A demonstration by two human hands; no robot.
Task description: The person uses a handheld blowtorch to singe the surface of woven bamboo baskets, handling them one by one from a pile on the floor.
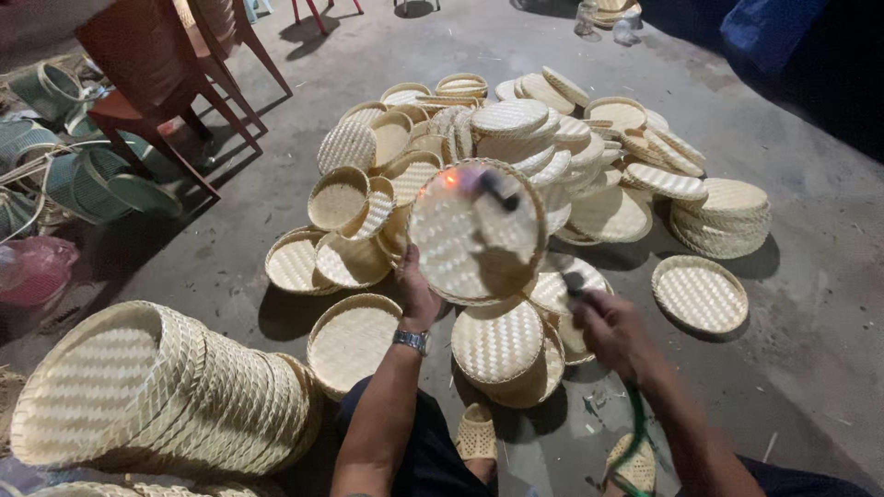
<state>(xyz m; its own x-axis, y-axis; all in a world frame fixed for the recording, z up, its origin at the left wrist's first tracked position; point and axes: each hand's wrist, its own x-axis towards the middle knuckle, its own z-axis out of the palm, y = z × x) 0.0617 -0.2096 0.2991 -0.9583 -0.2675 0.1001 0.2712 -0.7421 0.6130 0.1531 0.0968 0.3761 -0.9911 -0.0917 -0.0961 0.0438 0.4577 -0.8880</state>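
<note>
Head view shows my left hand closed on the lower rim of a round woven tray, held up on edge with its flat face tilted toward me, above the heap on the floor. My right hand is closed around a dark handle; the tool is a small torch, I judge, its tip crossing the tray's upper part beside an orange glow near the rim, though motion blur hides the detail. A green hose trails down from that wrist.

I judge the tray light and fairly stiff, a thin plaited face with a thicker bound rim. The rim is the place to grip, since the weave would flex or crack under a pinch, and the strips look dry enough to scorch.

The tray sits just above the left hand and up-left of the right, well clear of the floor. Below it lie a loose pile of trays, a neat stack at right, and a tipped-over stack at lower left. A red chair stands behind.
</note>
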